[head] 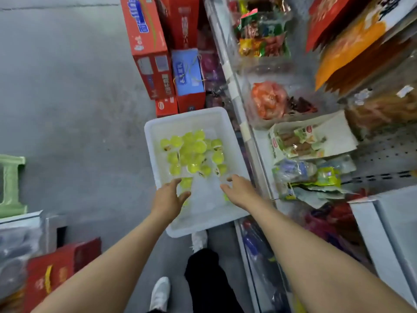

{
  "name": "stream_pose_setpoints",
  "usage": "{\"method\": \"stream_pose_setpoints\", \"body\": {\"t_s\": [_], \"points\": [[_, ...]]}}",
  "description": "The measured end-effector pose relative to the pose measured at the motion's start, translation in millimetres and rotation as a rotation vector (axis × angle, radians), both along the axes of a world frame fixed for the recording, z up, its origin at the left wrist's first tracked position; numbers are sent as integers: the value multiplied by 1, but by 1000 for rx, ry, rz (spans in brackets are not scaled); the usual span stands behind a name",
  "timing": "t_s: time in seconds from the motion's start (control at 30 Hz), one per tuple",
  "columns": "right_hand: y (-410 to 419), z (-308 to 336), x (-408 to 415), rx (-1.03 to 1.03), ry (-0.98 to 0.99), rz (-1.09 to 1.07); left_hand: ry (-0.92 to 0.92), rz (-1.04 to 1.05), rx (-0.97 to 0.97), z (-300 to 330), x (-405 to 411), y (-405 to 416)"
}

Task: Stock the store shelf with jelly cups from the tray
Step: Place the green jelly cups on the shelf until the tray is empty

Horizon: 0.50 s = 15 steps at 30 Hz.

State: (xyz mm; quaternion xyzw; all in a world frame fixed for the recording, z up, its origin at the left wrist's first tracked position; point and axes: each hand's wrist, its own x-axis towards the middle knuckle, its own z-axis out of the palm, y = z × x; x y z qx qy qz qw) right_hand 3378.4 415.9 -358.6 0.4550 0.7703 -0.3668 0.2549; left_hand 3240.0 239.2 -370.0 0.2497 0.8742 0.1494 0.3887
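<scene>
A white plastic tray (158, 125) sits on the floor beside the shelf. Several yellow-green jelly cups (194, 152) lie piled in its middle, and one or two more lie under my hands. My left hand (169, 197) hovers over the tray's near left part with fingers spread and empty. Over the near right part, my right hand (237, 188) reaches toward the cups with fingers extended and nothing held. The store shelf (255, 141) runs along the right, with clear bins of snacks.
Red gift boxes (149, 48) and a blue box (187, 73) stand beyond the tray. More red boxes (58, 267) lie at lower left, with a green stool (11, 184) at the left edge. My feet (198, 240) stand just behind the tray on grey floor.
</scene>
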Motion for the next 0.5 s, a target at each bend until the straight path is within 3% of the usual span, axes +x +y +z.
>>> {"method": "stream_pose_setpoints", "body": {"t_s": [0.33, 0.5], "points": [[5, -118, 13, -43, -186, -106, -111, 100, -23, -101, -6, 21], [0, -143, 4, 25, -68, -53, -111, 125, -35, -132, -6, 36]]}}
